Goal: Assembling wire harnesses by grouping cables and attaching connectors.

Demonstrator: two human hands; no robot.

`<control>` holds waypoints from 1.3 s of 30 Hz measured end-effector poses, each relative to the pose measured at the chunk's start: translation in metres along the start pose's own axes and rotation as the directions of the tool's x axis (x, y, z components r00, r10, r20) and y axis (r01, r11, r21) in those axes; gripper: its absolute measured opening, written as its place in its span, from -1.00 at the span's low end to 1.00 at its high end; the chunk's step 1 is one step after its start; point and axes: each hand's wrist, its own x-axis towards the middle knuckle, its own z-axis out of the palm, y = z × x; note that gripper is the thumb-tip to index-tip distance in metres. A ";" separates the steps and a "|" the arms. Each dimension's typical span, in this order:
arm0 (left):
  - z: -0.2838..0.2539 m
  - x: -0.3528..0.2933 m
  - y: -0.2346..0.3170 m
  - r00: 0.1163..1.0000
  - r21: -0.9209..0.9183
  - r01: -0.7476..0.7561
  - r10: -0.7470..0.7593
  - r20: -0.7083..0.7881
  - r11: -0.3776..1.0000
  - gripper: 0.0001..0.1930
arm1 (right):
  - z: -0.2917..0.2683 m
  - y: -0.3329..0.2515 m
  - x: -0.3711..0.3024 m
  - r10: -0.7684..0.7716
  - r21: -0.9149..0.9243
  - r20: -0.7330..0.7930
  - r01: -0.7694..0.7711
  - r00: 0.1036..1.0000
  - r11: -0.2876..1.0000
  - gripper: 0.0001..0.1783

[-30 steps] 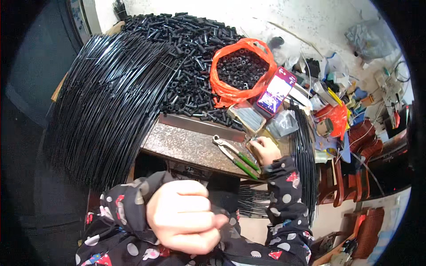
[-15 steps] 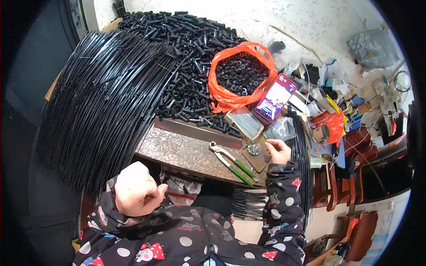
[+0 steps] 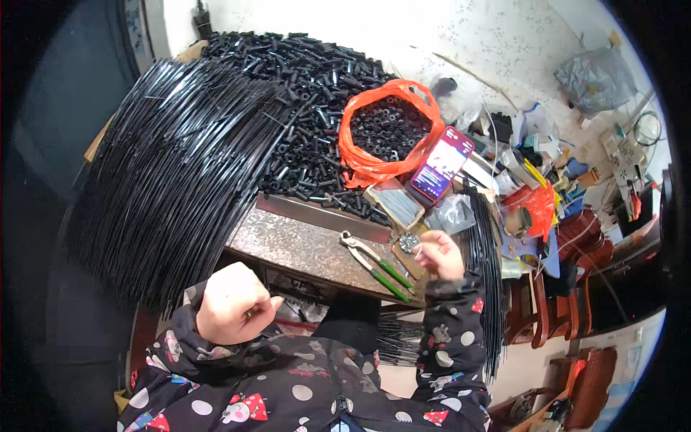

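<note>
My left hand (image 3: pixel 236 305) is curled into a fist in front of the bench's near edge; whatever it may hold is hidden inside the fingers. Over the bench's right end, my right hand (image 3: pixel 442 256) has thumb and fingers pinched together, and anything between them is too small to name. Just left of those fingertips lies a little heap of shiny metal pieces (image 3: pixel 409 243) on a small brownish board (image 3: pixel 412 263). Green-handled pincers (image 3: pixel 376 266) rest on the bench top (image 3: pixel 302 245), left of the right hand, with neither hand touching them.
A thick sheaf of long black rods (image 3: pixel 173 173) covers the left side. Behind a metal strip (image 3: pixel 324 217) are heaped short black tubes (image 3: pixel 309 137). An orange bag (image 3: pixel 353 155) holds small black rings, beside a lit phone (image 3: pixel 442 164), an open box of thin sticks (image 3: pixel 396 204) and a clear bag (image 3: pixel 452 214).
My right hand has come slightly down and left, its fingertips now close beside the metal pieces. The left fist has shifted a little to the right. The view has tilted slightly.
</note>
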 end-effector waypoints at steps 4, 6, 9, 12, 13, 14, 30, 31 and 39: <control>-0.006 -0.010 -0.007 0.991 0.064 0.048 -0.055 0.125 0.997 -0.87 | 0.022 0.018 -0.001 -0.374 -0.437 -0.064 0.311 0.925 0.844 -0.73; -0.014 -0.007 -0.020 0.986 0.114 0.011 -0.030 0.161 0.993 -0.90 | 0.037 0.007 -0.013 -0.393 -0.606 0.018 0.322 0.919 0.727 -0.76; -0.040 0.002 -0.073 0.995 0.387 0.055 -0.083 0.055 0.921 -0.91 | 0.047 0.030 -0.020 -0.564 -0.779 0.374 0.579 0.736 0.240 -0.76; -0.098 0.003 -0.137 0.785 0.745 0.495 -0.598 -0.164 0.446 -0.82 | 0.084 0.046 -0.009 -0.504 -0.747 0.583 0.665 0.637 -0.024 -0.77; -0.107 0.000 -0.162 0.755 0.826 0.529 -0.553 -0.352 0.195 -0.82 | 0.083 0.055 -0.011 -0.543 -0.779 0.556 0.623 0.630 -0.074 -0.76; -0.114 -0.006 -0.187 0.720 0.828 0.556 -0.456 -0.523 -0.072 -0.81 | 0.079 0.065 -0.009 -0.583 -0.807 0.529 0.578 0.617 -0.120 -0.76; -0.175 0.006 -0.217 0.591 0.616 0.720 -0.747 -0.305 0.318 -0.67 | 0.067 0.085 -0.019 -0.633 -0.867 0.338 0.492 0.696 0.077 -0.69; -0.171 0.004 -0.223 0.658 0.679 0.655 -0.692 -0.297 0.332 -0.70 | 0.068 0.081 -0.020 -0.636 -0.866 0.349 0.496 0.689 0.062 -0.70; -0.182 0.014 -0.241 0.680 0.706 0.610 -0.696 -0.232 0.361 -0.66 | 0.066 0.079 -0.020 -0.598 -0.910 0.244 0.393 0.763 0.131 -0.74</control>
